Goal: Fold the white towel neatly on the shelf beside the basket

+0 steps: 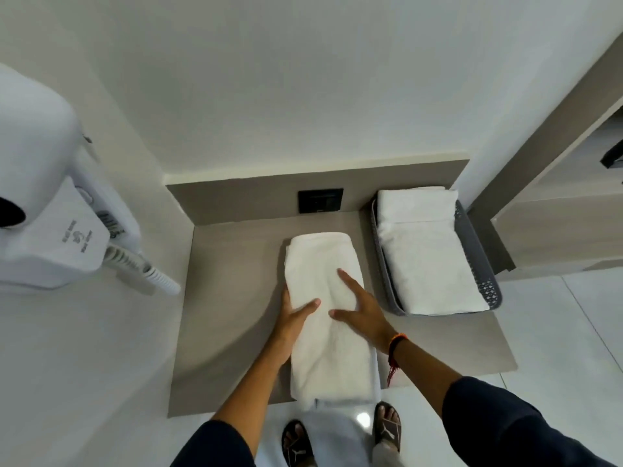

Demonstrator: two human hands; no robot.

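shelf [232,315]: bare strip lay left of white towel [323,315], open to a hand | right: narrow bare gap between towel and grey basket [472,244] | basket filled right rear corner | hair dryer [50,210] jutted from left wall, coiled cord hanging near shelf's left edge

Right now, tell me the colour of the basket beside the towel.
Grey, with a perforated wall: the basket shows best in the head view.
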